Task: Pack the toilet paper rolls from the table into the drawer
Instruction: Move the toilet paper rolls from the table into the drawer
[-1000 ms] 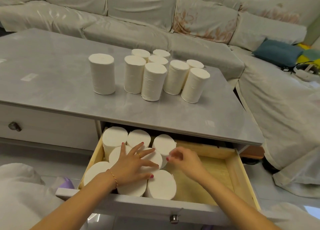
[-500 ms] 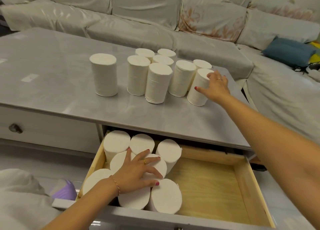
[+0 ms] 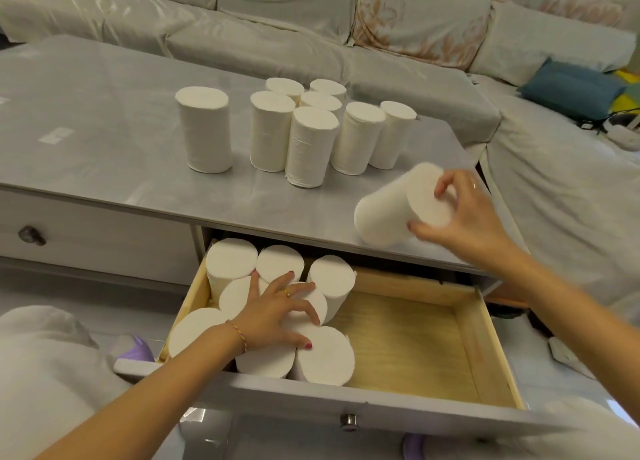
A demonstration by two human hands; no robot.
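Several white toilet paper rolls (image 3: 306, 146) stand upright on the grey table (image 3: 104, 141), with one roll (image 3: 204, 129) set apart to the left. The wooden drawer (image 3: 481, 342) under the table's right part is pulled out. Several rolls (image 3: 325, 355) stand packed in its left half. My left hand (image 3: 277, 316) rests flat on top of those packed rolls, fingers spread. My right hand (image 3: 464, 214) grips one tilted roll (image 3: 388, 214) by its end, above the table's front right edge.
The drawer's right half shows bare wood. A shut drawer with a dark knob (image 3: 32, 235) sits to the left. A covered sofa (image 3: 311, 37) wraps behind and to the right of the table, with a blue cushion (image 3: 571, 87) on it.
My right hand left the drawer, reached to the rightmost roll on the table, lifted it and carried it tilted toward the front edge. My left hand stayed on the packed rolls.
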